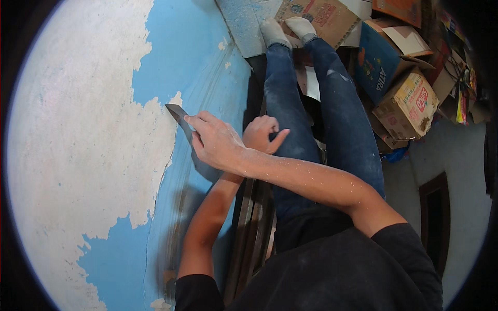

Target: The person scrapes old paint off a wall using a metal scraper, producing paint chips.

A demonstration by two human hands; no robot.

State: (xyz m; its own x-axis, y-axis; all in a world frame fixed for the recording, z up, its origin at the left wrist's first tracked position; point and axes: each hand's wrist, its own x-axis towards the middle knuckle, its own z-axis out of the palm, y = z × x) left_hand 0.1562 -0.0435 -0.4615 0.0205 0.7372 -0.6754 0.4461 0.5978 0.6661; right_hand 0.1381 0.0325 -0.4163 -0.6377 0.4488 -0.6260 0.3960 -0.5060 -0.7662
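My right hand (pixel 218 142) grips a flat metal scraper (pixel 178 113), with its blade edge against the wall where light blue paint (pixel 167 62) meets a bare whitish area (pixel 97 116). The scraper's grip is mostly hidden under my fingers. My right forearm crosses over my left wrist. Just behind it, my left hand (pixel 262 134) hangs with loosely curled fingers and its thumb apart, near my left thigh, with nothing seen in it. Ragged paint edges run down the wall, and a thin crack shows in the lower blue part. White specks dot my right forearm.
My socked feet rest near a flattened cardboard sheet (pixel 330 19) on white, paint-specked tiles (pixel 249 23). Cardboard boxes (pixel 408 105) and mixed clutter are piled at the upper right. Dark wooden framing (pixel 249 221) runs between the wall and my legs. A dark-framed opening (pixel 435 217) lies at the right.
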